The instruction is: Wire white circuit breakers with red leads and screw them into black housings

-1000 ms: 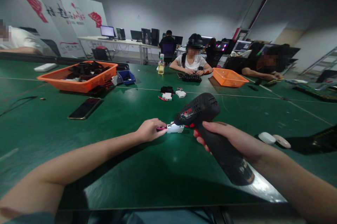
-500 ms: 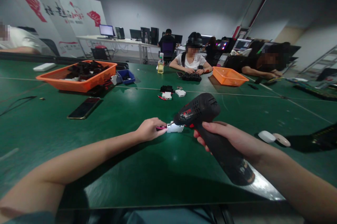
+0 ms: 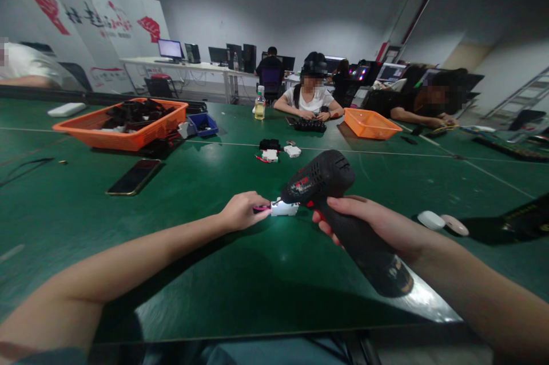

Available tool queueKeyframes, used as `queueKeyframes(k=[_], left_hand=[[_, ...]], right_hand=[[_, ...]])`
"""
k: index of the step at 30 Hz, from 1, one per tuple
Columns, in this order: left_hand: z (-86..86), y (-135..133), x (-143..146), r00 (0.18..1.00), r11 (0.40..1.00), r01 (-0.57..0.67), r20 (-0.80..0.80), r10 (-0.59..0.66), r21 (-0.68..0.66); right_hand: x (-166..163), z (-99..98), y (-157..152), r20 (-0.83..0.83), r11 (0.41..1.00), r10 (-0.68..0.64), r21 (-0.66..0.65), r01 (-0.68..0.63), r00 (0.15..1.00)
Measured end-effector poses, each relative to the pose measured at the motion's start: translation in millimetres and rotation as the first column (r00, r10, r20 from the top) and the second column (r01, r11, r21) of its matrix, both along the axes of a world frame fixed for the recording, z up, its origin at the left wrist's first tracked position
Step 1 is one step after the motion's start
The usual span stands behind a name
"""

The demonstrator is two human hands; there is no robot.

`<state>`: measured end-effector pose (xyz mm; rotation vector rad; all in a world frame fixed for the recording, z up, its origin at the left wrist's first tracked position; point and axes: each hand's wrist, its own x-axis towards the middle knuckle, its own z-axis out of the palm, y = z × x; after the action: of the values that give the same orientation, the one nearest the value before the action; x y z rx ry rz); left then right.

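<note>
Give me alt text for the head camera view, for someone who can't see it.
The right hand grips a black power tool, its nose at a small white part that the left hand steadies on the green table. Beyond lie a phone and orange baskets; other people sit working.

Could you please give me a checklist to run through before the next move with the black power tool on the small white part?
1. Left hand pins the small white part to the green table: ok.
2. Right hand is wrapped round the handle of the black power tool: ok.
3. Tool nose meets the part: ok. Whether its tip is seated: cannot tell, it is hidden.
4. Left fingertips clear of the nose: cannot tell, they sit close beside it.
5. Phone and white oval piece lie apart from both hands: ok.
</note>
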<state>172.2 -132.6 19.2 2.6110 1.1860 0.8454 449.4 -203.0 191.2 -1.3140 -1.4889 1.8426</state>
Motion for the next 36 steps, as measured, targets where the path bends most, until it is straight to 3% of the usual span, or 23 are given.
queueKeyframes(k=[18, 22, 25, 27, 29, 32, 34, 36], left_hand=[[3.1, -1.8, -0.4, 1.0, 1.0, 0.015, -0.012, -0.015, -0.02], [2.6, -0.9, -1.1, 0.999, 1.0, 0.009, -0.032, -0.01, -0.018], [2.9, 0.0, -1.0, 0.999, 1.0, 0.016, -0.047, -0.017, -0.026], [3.3, 0.4, 0.0, 0.998, 1.0, -0.01, -0.059, 0.009, -0.023], [3.7, 0.6, 1.4, 0.997, 0.999, -0.034, -0.065, 0.032, -0.022], [4.2, 0.7, 2.5, 0.997, 0.999, -0.034, -0.067, 0.032, -0.033], [4.1, 0.8, 1.9, 0.997, 0.999, -0.026, -0.07, 0.024, -0.035], [3.6, 1.1, 0.3, 0.997, 0.999, -0.023, -0.076, 0.021, -0.028]], right_hand=[[12.6, -4.7, 2.5, -0.061, 0.999, -0.042, 0.028, 0.043, 0.997], [29.9, -18.2, 22.8, -0.163, 0.955, -0.143, 0.235, 0.179, 0.976], [46.1, -36.4, 56.3, -0.084, 0.815, -0.267, 0.511, 0.272, 0.96], [59.1, -51.7, 82.3, 0.106, 0.64, -0.451, 0.731, 0.238, 0.886], [73.0, -68.3, 105.8, 0.374, 0.548, -0.622, 0.836, 0.041, 0.689], [91.7, -92.7, 130.5, 0.637, 0.638, -0.666, 0.756, -0.147, 0.389], [100.4, -106.3, 140.2, 0.731, 0.704, -0.617, 0.678, -0.21, 0.291], [105.7, -116.5, 146.3, 0.775, 0.737, -0.58, 0.631, -0.245, 0.252]])
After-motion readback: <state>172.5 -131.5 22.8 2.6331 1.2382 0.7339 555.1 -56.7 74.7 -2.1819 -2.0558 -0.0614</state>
